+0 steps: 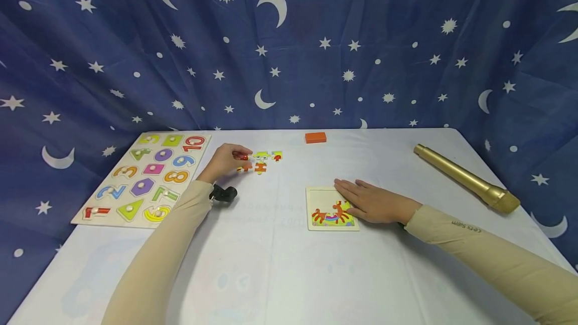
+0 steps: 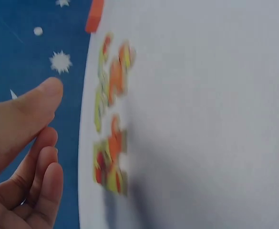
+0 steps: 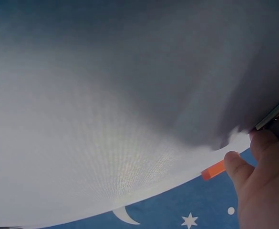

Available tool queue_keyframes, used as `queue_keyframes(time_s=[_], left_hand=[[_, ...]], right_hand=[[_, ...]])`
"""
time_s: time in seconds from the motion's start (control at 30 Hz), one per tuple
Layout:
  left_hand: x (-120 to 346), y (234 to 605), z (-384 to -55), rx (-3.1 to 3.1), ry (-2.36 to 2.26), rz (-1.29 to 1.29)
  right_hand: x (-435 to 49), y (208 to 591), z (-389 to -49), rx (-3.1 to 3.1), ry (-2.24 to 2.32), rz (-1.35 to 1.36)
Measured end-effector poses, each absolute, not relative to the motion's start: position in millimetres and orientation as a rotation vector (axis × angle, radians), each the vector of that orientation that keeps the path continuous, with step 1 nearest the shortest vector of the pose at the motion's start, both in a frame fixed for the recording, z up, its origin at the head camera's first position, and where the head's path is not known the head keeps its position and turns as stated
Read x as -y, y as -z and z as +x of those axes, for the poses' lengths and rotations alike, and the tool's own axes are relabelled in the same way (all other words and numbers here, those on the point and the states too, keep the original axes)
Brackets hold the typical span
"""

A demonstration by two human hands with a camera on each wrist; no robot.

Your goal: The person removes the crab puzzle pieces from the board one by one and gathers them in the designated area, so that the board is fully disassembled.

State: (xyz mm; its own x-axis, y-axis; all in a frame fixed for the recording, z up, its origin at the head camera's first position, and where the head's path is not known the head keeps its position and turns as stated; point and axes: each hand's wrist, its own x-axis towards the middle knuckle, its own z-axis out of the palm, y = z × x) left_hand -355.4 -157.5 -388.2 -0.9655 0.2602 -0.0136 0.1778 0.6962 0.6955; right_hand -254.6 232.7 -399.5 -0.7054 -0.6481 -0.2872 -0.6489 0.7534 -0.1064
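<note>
My left hand (image 1: 226, 162) hovers at several loose jigsaw pieces (image 1: 261, 156) near the table's far edge, its thumb and fingers apart around the leftmost ones. In the left wrist view, the blurred yellow, orange and red jigsaw pieces (image 2: 114, 81) lie on the cloth beyond the fingertips, and nothing shows in the hand. My right hand (image 1: 377, 202) lies flat with fingers extended over the right side of a square wooden puzzle board (image 1: 310, 209). Fitted pieces in its lower part show an orange animal (image 1: 331, 214); the hand hides some of them.
A number-and-shape peg board (image 1: 153, 169) lies at left, under the left forearm's edge. An orange block (image 1: 315, 138) sits at the back edge. At right lies a gold microphone (image 1: 465, 177). Behind the white table (image 1: 271, 275) hangs a blue star-and-moon curtain (image 1: 316, 24).
</note>
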Motion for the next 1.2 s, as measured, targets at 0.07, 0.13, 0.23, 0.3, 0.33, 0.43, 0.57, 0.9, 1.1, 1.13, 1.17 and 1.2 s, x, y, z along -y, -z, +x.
queue_keyframes(time_s=[0.07, 0.13, 0.23, 0.3, 0.33, 0.43, 0.57, 0.9, 1.1, 1.13, 1.17, 1.2], left_hand=[[152, 385, -351, -2.801, -1.138, 0.405], [142, 382, -345, -2.801, -1.151, 0.458], [122, 379, -335, -2.79, -1.144, 0.56], [107, 378, -327, -2.766, -1.132, 0.638], [99, 378, -322, -2.75, -1.117, 0.683], [77, 378, -310, -2.703, -1.05, 0.781], [52, 380, -297, -2.632, -0.965, 0.853], [12, 393, -285, -2.533, -0.893, 0.975], [-4, 398, -283, -2.506, -0.868, 0.982], [-6, 398, -283, -2.503, -0.864, 0.979], [-9, 398, -282, -2.499, -0.863, 0.975], [-11, 398, -282, -2.496, -0.858, 0.975]], right_hand=[[-233, 399, -255, -2.643, 0.003, -0.997], [-233, 398, -255, -2.639, 0.017, -0.991], [-235, 397, -255, -2.639, 0.021, -0.996], [-236, 397, -255, -2.642, 0.026, -0.999], [-237, 398, -256, -2.646, 0.024, -1.001], [-237, 397, -255, -2.657, 0.041, -1.001], [-236, 394, -252, -2.663, 0.048, -0.973], [-238, 401, -248, -2.71, -0.017, -0.945], [-239, 400, -247, -2.708, -0.005, -0.941], [-239, 400, -247, -2.708, -0.004, -0.939], [-239, 400, -247, -2.708, 0.002, -0.945], [-239, 401, -247, -2.708, 0.0, -0.942]])
